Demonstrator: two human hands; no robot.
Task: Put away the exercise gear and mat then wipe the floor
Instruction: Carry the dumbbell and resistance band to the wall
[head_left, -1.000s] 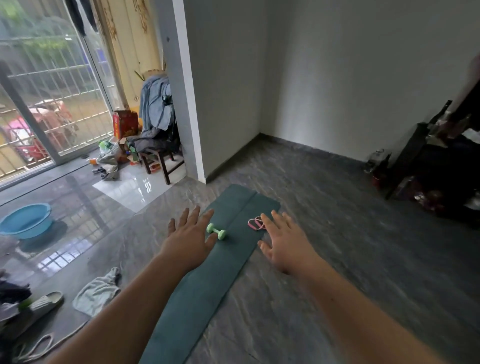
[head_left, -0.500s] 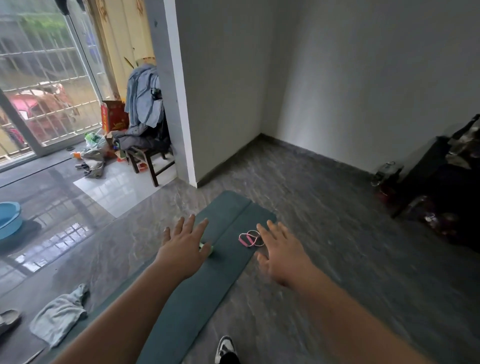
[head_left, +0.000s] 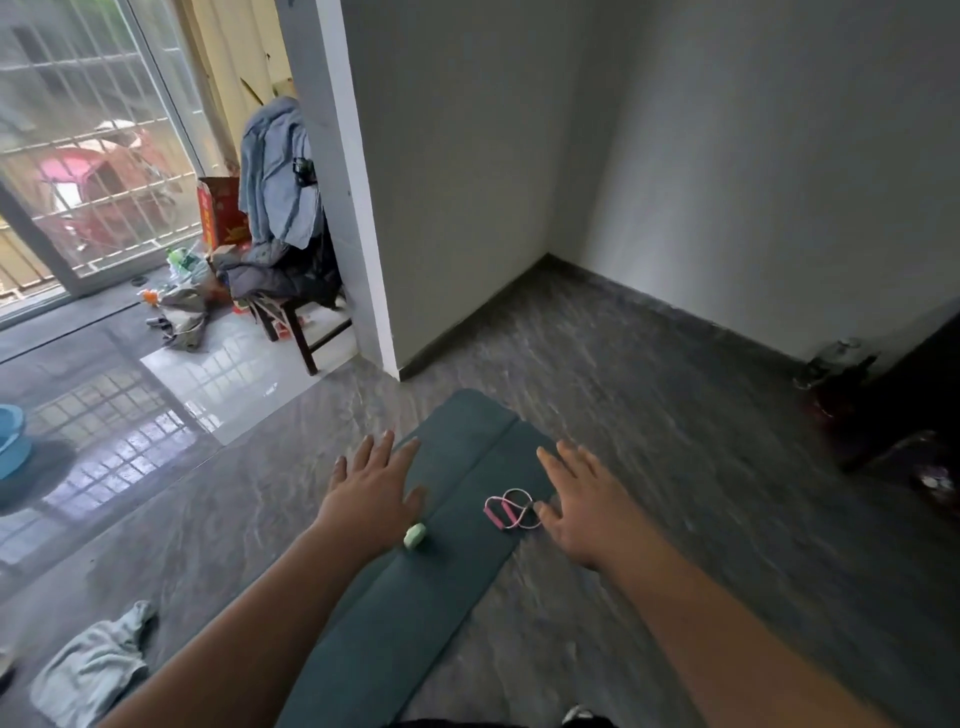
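Over by the window side a blue basin (head_left: 10, 439) sits on the glossy tiles, and nearer to us a crumpled grey cloth (head_left: 93, 665) lies on the floor, handy for the wiping once everything else is picked up. The left hand (head_left: 371, 493) reaches out flat with its fingers spread, holding nothing, above the near edge of the teal exercise mat (head_left: 415, 597); the small mint-green dumbbell (head_left: 414, 536) rests on the mat just under its wrist side. To my eye the gear comes first: that hand should drop back a touch and close round the dumbbell's middle, not its end. Further right, the pink resistance band (head_left: 506, 509) lies looped on the mat, and the right hand (head_left: 584, 506), equally open and empty, has its thumb right beside it; scooping both loops together would stop it trailing.
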